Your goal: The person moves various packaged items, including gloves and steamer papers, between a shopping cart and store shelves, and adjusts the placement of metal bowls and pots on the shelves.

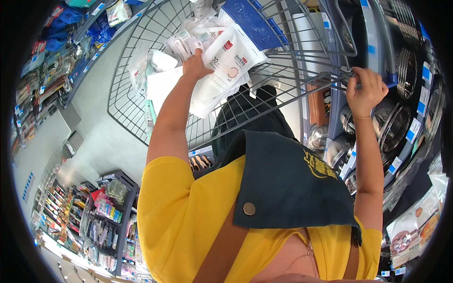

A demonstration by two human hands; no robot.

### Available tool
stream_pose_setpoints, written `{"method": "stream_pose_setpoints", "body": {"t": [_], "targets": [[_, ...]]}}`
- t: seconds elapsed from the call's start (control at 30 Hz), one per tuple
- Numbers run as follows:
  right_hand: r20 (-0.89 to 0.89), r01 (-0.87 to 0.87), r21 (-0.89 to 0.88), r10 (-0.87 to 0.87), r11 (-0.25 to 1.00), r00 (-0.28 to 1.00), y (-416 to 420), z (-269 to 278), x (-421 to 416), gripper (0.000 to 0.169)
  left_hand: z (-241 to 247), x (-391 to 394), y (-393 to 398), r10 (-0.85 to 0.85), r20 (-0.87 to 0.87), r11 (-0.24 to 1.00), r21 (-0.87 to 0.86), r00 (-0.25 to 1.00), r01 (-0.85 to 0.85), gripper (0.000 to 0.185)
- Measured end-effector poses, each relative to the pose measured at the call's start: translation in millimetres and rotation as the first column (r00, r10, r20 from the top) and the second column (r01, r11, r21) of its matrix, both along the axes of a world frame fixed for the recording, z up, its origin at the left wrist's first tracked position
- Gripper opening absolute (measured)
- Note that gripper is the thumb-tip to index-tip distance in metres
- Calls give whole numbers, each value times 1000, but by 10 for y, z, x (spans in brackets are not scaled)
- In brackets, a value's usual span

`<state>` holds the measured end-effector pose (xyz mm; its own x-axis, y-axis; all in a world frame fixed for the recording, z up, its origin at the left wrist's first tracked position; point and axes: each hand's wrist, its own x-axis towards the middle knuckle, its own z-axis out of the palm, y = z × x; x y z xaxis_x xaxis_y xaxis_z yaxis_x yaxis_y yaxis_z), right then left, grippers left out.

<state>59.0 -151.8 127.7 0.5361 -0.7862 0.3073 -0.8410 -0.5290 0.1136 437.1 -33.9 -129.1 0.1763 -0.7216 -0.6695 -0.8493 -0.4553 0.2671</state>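
A wire shopping cart (226, 132) stands before me with several white plastic packages in it. My left hand (197, 66) is inside the cart, its fingers spread over the packages and touching them; whether it grips one I cannot tell. Just right of it lies a large white printed package (231, 58), and beyond it are smaller packets (182, 44). My right hand (366, 86) is closed around the corner of the cart's rim, beside its blue-ended handle (392, 80). A blue plastic panel (256, 24) is fixed at the cart's far side.
Shelves with stainless steel bowls (393, 123) and price labels run close along the right. Hanging goods line a shelf (76, 76) at the upper left, across a grey floor (106, 141). A dark display rack (131, 198) with small packaged goods stands at the lower left.
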Motion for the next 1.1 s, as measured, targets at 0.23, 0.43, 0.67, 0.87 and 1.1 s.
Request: {"method": "stream_pose_setpoints", "body": {"t": [0.23, 0.43, 0.67, 0.87, 1.1], "targets": [[-25, 13, 11, -12, 1000, 1000, -11, 10, 8, 14, -504, 143, 24, -90, -423, 964, 192, 902, 186, 78], [-31, 20, 9, -19, 1000, 999, -13, 8, 34, 15, 395, -263, 203, -108, -100, 965, 228, 989, 128, 47], [23, -35, -11, 36, 999, 999, 46, -11, -61, 14, 885, -353, 718, -57, 51, 992, 117, 997, 50, 39], [62, -84, -17, 85, 996, 994, -5, 26, -74, 12, 1815, 293, 1008, 191, 91, 977, -110, 977, -181, 58], [480, -130, 100, 67, 986, 875, 76, 90, 54, 15, 3277, 459, 964, 475, -696, 549, -245, 539, -799, 34]]}}
